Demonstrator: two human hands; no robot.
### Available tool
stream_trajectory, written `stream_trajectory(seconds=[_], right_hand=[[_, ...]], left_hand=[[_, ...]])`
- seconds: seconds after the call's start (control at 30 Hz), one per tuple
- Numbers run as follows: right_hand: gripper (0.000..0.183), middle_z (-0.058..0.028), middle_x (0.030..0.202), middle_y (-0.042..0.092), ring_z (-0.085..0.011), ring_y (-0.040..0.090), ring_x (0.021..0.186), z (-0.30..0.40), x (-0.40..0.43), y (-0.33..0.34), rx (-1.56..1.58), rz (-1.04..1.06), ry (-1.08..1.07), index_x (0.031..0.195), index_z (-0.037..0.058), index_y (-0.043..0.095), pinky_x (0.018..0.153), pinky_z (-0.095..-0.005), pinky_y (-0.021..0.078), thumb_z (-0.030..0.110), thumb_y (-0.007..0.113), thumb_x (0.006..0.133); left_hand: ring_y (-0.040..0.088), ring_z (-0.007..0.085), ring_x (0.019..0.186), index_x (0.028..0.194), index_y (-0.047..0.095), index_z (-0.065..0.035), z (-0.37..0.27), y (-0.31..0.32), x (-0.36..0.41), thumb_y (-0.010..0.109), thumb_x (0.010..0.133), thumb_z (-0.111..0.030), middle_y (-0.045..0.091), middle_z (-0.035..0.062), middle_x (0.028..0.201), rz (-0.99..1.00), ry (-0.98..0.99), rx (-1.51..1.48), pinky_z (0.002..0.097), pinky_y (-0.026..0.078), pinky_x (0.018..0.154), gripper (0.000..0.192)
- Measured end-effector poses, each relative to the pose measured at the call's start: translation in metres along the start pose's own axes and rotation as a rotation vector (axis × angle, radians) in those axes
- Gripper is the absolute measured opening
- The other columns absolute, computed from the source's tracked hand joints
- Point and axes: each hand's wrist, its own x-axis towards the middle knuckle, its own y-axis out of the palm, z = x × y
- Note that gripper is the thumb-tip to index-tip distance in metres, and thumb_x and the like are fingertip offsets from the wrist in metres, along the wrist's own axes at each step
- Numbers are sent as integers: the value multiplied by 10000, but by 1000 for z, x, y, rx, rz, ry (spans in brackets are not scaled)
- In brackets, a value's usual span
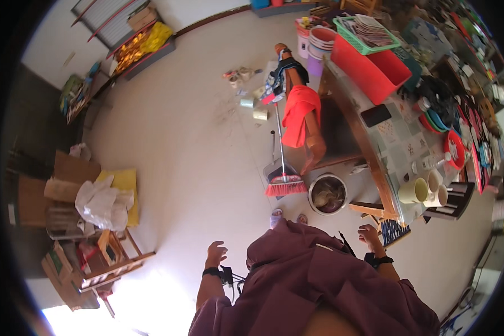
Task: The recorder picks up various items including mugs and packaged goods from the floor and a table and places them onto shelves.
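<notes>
My left hand (216, 254) hangs at my side over the floor, fingers loosely bent and apart, holding nothing that I can see. On the other side, my right hand (369, 236) is also bare, its fingers loosely curled near a small stool with a blue woven seat (392, 233). Just beyond my feet, a broom with red bristles (284, 187) stands against a dustpan (277, 168), both apart from my hands. To the right of the broom is a round bin (327, 194) with a lining and some refuse inside.
A wooden table (386, 149) at right carries a phone (376, 115), cups (413, 191) and a red bin (367, 69). Red cloth (300, 113) drapes a wooden chair. Paper rolls (260, 114) and shoes (237, 79) lie on the floor. Cardboard and a white bag (105, 203) are at left.
</notes>
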Motion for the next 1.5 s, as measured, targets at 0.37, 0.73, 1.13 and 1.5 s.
stream_trajectory(seconds=[0.37, 0.73, 1.13, 1.5], right_hand=[[328, -61, 617, 554, -163, 552, 490, -2, 83, -25, -258, 212, -256, 979, 19, 651, 431, -260, 456, -29, 640, 654], [299, -67, 695, 624, -144, 614, 612, 109, 60, 76, -82, 115, -190, 984, 32, 665, 567, -268, 537, 31, 693, 686], [273, -35, 682, 622, -145, 607, 574, 155, -6, 300, -277, 211, -34, 942, 71, 673, 535, -288, 533, 70, 739, 677], [259, -77, 874, 699, -216, 672, 812, 405, 7, 473, -983, 247, -768, 920, 118, 711, 743, -348, 527, 196, 701, 673]], left_hand=[[631, 181, 622, 1096, 622, -62, 81, -4, -19, 645, 646, 10, 668, 102, 830, -142, 315, 13, 296, 532, 539, 456], [604, 238, 737, 1154, 589, -74, 55, -88, 2, 618, 672, 68, 594, 108, 999, -96, 124, 140, 354, 520, 541, 503], [578, 157, 656, 1197, 546, -60, -100, -285, 225, 642, 652, 70, 618, 88, 876, -209, 375, 83, 291, 481, 486, 568], [562, 209, 656, 1220, 514, -107, 7, -347, 262, 548, 763, 31, 609, 99, 892, -142, -15, -137, 376, 483, 513, 478]])
